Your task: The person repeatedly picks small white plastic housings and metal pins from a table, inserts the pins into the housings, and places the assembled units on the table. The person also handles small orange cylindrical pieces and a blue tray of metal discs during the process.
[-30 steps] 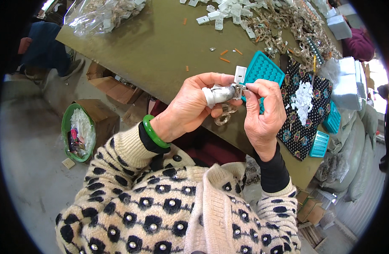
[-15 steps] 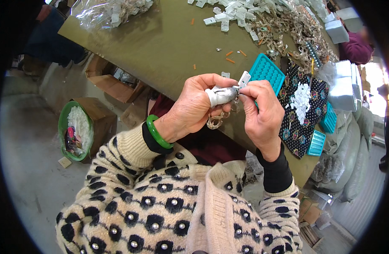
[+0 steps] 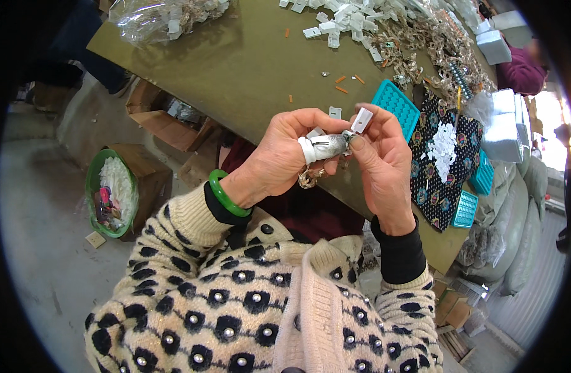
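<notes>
My left hand [image 3: 276,152] is closed, its wrapped finger meeting my right fingertips. A white finger cover [image 3: 322,148], smudged dark grey, sits on that finger. Out from under the hand hangs a looped translucent brownish strand [image 3: 309,177], partly hidden by the fingers. My right hand [image 3: 388,161] is closed in a pinch, thumb against forefinger. Between the two hands a small white plastic tag [image 3: 362,120] stands up at the right fingertips. What the thumb presses on at the tag's lower end is too small to make out. A green bangle [image 3: 226,194] circles my left wrist.
White tags [image 3: 354,22] and tangled brownish strands [image 3: 416,56] pile up at the table's far side. Right of my hands lie a teal tray [image 3: 394,109] and dark patterned cloth [image 3: 434,193] bearing white pieces [image 3: 442,149]. A green basket [image 3: 94,180] stands on the floor, left.
The right hand has turned, its fingers now higher behind the tag. The tag has shifted slightly right and shows its face more fully. The left hand has rolled a little.
</notes>
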`<action>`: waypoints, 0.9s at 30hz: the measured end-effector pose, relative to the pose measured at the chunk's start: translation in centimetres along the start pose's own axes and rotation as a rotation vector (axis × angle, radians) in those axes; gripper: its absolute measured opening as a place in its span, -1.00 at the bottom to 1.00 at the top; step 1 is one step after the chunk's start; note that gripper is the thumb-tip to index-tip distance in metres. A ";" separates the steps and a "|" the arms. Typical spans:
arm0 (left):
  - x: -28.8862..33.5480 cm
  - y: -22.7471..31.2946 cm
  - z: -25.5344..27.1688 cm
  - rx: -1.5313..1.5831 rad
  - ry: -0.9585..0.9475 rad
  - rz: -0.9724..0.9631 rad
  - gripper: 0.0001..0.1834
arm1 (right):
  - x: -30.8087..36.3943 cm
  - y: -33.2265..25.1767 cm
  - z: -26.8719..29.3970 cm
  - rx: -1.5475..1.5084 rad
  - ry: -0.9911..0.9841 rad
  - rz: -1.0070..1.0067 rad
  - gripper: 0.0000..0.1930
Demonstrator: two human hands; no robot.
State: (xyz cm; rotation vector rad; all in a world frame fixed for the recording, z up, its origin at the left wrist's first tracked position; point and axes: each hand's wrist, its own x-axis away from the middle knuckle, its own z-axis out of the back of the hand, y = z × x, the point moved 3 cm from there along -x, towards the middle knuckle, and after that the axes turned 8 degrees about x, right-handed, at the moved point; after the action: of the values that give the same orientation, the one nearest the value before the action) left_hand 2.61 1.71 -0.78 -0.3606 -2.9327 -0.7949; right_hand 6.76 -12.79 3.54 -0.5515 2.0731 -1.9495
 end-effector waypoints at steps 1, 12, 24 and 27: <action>-0.1 -0.2 0.1 0.026 -0.016 -0.003 -0.80 | 0.0 -0.1 -0.1 0.036 -0.018 0.047 -0.61; -0.6 -1.4 0.0 0.139 -0.033 0.017 -0.74 | 0.6 -0.8 1.4 0.418 0.218 0.354 -0.79; -0.6 -2.1 -2.1 0.094 0.055 -0.120 -0.84 | 0.8 -0.4 1.3 0.716 0.386 0.721 -0.89; -0.7 -2.3 -2.0 0.003 0.068 -0.165 -0.84 | 0.7 0.0 1.5 0.531 0.362 0.595 -0.87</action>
State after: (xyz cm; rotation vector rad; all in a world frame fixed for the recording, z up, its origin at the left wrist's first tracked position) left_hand 2.79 -1.38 -0.25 -0.0903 -2.9278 -0.8039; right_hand 6.75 -14.42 3.46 0.5007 1.5083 -2.1648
